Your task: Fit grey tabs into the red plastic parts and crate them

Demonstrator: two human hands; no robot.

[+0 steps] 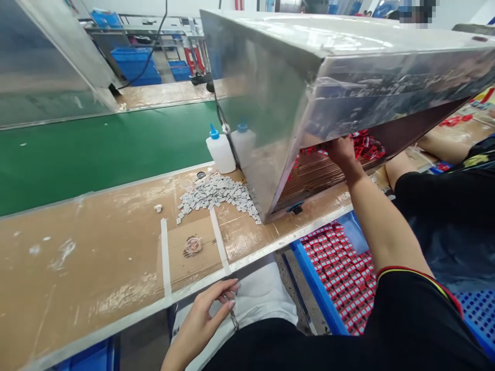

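My left hand [211, 314] is over my lap, just below the table edge, with its fingers curled towards the thumb. A thin dark object [234, 318] shows beneath the thumb tip; its kind cannot be made out. My right hand [342, 150] reaches under the front panel of a metal box [266, 103], beside a heap of small red and black parts [369, 147]. Its fingers are mostly hidden there. Left of the box lies a pile of small grey-white rectangular pieces [216, 191]. Nearer me, a small round dish [193, 245] sits on a taped cardboard sheet [176, 265].
A white bottle with a blue cap [221, 153] stands against the box. Behind the table [104, 226] runs a green belt [96, 144]. Below the edge, a blue crate [320, 293] holds rows of red parts. Another person's arm [402, 167] is at the right.
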